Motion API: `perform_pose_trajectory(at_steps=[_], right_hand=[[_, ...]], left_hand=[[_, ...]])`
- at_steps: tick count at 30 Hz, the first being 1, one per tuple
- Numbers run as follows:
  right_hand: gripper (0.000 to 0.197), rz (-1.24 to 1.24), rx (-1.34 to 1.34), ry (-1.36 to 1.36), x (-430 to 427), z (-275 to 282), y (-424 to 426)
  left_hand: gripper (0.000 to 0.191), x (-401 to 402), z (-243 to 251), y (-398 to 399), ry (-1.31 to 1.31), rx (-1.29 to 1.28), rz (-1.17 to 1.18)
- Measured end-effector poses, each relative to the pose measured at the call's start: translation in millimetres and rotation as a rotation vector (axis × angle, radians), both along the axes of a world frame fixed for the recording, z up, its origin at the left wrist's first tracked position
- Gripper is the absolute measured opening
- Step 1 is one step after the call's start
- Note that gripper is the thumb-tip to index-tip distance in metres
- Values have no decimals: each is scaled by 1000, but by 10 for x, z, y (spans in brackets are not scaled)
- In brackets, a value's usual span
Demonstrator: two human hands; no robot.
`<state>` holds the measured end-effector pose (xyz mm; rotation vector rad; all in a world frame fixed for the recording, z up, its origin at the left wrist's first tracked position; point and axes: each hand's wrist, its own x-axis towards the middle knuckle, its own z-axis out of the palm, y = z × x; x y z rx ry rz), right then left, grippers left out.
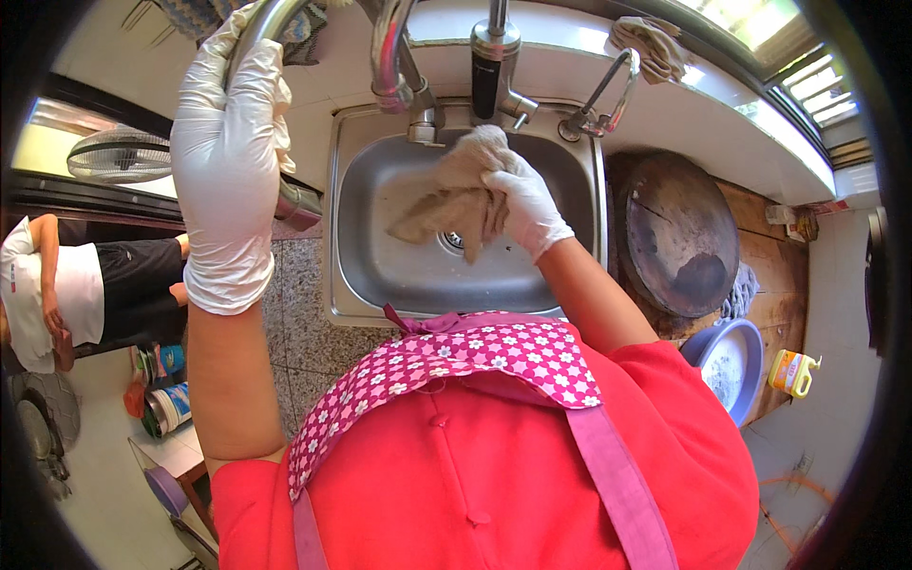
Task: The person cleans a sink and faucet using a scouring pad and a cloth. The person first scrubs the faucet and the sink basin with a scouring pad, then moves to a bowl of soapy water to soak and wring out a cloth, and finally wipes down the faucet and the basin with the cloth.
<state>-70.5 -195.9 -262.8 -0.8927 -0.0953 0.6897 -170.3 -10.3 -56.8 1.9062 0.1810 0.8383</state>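
Note:
My left hand (228,149), in a white glove, is wrapped around a curved metal tube (263,32) at the upper left. The tube looks like a tap spout, and its metal end (298,206) shows below the palm. Over the steel sink (456,288), my gloved right hand (527,203) grips a beige cloth (456,199). The cloth is bunched at the fingers and hangs loose and blurred to the left, partly covering the drain (452,241). No running water is visible.
Behind the sink stand a metal tap (425,117), a black and chrome tap (488,68) and a thin tap (591,121). On the right are a wok (680,235), a basin (748,356) and a yellow bottle (792,372). A person (68,285) is at left, near a fan (114,155).

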Motion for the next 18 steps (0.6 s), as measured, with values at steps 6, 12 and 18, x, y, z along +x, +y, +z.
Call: perform_pose_trajectory(at_steps=[6,12,18], right_hand=[[53,112,-121,-550,508,-32,574],[40,221,-393,-758,547,-343,635],[28,283,-386,-4,-387,55,249]], left_hand=[[31,-62,5,-10,-29,-11,25],[31,-52,78,-35,-24,-52,-3],[35,-153,152,137,32,10,-57]])
